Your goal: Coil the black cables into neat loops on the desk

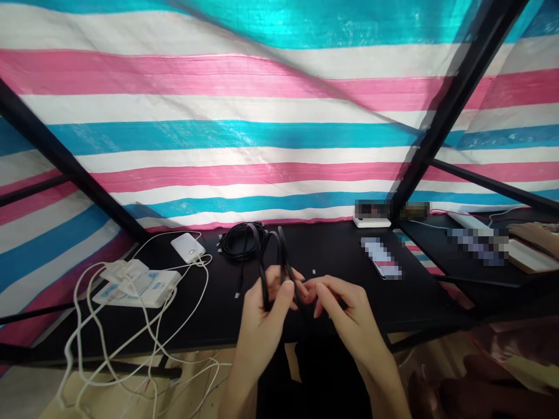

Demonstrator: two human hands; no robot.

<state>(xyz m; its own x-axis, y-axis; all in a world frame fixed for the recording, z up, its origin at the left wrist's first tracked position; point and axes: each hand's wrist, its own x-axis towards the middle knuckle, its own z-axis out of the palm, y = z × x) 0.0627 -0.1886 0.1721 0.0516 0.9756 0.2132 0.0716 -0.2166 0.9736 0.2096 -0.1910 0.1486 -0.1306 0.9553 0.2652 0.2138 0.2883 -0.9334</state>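
Note:
My left hand [269,302] is closed around a looped black cable [262,276], its thumb pressed across the strands. The loops stand up above the fingers, over the front part of the black table [336,244]. Close on the right, my right hand [343,299] has its fingers bent in a pinch against the cable's right side; the exact part between the fingertips is hidden. Behind the left hand, a second black cable [242,243] lies coiled on the table, one end with a plug pointing toward me.
White power strips [152,291] with tangled white cords sit at the left, beside a white power bank [187,247]. A phone [381,259] and a white box [371,222] lie to the right. Black frame bars [458,110] slant at both sides. Another person's hand [539,235] shows far right.

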